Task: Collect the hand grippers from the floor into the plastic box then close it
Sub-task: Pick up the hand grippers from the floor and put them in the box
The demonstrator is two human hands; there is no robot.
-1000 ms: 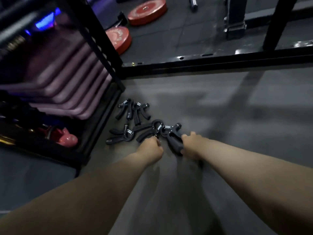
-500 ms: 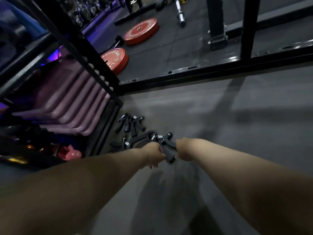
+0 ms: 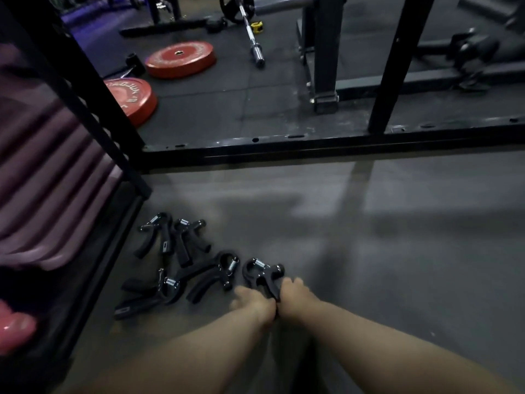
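Several black hand grippers with steel springs lie on the grey floor by the rack's foot: a pair [image 3: 170, 237] at the back and two more [image 3: 216, 274] [image 3: 153, 291] nearer me. One hand gripper [image 3: 262, 275] sits at the right end of the group. My right hand [image 3: 295, 294] is closed on its handle. My left hand [image 3: 252, 302], blurred, curls against the same handle from the left, and the two hands touch. No plastic box is in view.
A black storage rack [image 3: 93, 115] holding purple mats [image 3: 42, 194] and a pink kettlebell [image 3: 14, 328] stands at the left. A black frame rail [image 3: 312, 149] crosses the floor beyond. Red weight plates [image 3: 181, 58] and a barbell [image 3: 251, 38] lie farther back.
The view has tilted up and shows more of the gym. My hands have drawn together around the rightmost hand gripper, and my left hand has shifted right, away from the neighbouring gripper.
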